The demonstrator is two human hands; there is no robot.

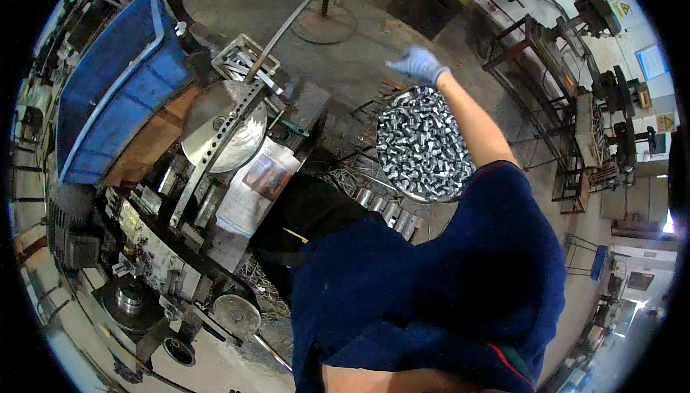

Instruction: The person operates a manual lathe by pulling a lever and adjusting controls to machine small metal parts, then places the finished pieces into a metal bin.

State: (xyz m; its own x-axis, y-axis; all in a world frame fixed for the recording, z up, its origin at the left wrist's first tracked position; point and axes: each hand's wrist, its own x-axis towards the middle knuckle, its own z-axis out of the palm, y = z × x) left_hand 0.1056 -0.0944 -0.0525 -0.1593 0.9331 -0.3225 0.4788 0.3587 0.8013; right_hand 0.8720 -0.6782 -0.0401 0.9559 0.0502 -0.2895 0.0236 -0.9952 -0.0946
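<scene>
- Blue-gloved, my right hand (420, 66) is just past the far rim of a round container (379, 150).
- Grip: motion-blurred, can't tell if my fingers are together, apart or on something.
- Left hand: out of frame, can't tell.
- Shiny metal fittings (420, 145): heaped in that container, beside my right forearm.
- To my left: blue bin (118, 98), printed sheet (248, 188).

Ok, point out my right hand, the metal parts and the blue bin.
Right hand (422, 65), head view: middle of glove.
Metal parts (422, 143), head view: heap's middle.
Blue bin (135, 114), head view: outer wall.
</scene>
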